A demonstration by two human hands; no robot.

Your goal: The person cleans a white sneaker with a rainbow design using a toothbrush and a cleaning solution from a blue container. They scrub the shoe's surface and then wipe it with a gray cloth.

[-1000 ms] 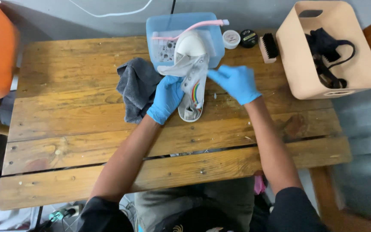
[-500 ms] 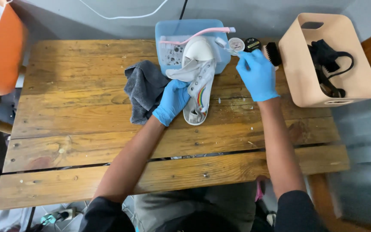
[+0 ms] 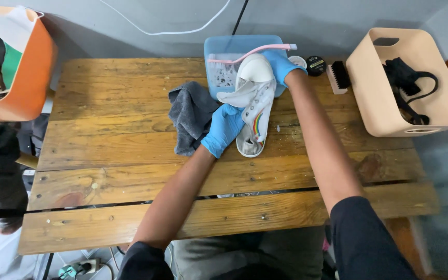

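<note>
White low-top sneaker [image 3: 252, 111] with a rainbow stripe, sole partly upturned, near the middle of the far half of the plank table [image 3: 130, 181]; long axis from heel at about 7 o'clock to toe at about 1 o'clock, the toe propped on the near rim of the blue plastic tub [image 3: 234, 46]. Left hand [image 3: 225, 128] in a blue glove at the heel end, 9 o'clock of the shoe, fingers curled and clamped on its side wall. Right hand [image 3: 280, 65], also gloved, at the toe end, 1 o'clock of the shoe, touching or just beside the toe cap; fingers bent, but closure on anything not discernible, the fingertips lost behind the shoe and tub rim. Pink toothbrush [image 3: 255, 51] across the tub from 9 to 3 o'clock, its head end just beside the right hand; contact with the glove uncertain. Right hand nearer the toothbrush; left hand nearer the grey cloth [image 3: 192, 115], crumpled at 9 o'clock of the shoe and touching the left glove. At 3 o'clock of the tub: a small white round tin [image 3: 298, 61], partly hidden by the right wrist, a black round tin [image 3: 316, 65], then a dark-bristled brush [image 3: 338, 78]. Beige bin [image 3: 374, 98] at the table's right end, holding dark straps; orange bin [image 3: 32, 78] cut off at far left. Tub contents blurred through the plastic; shoe interior hidden.
</note>
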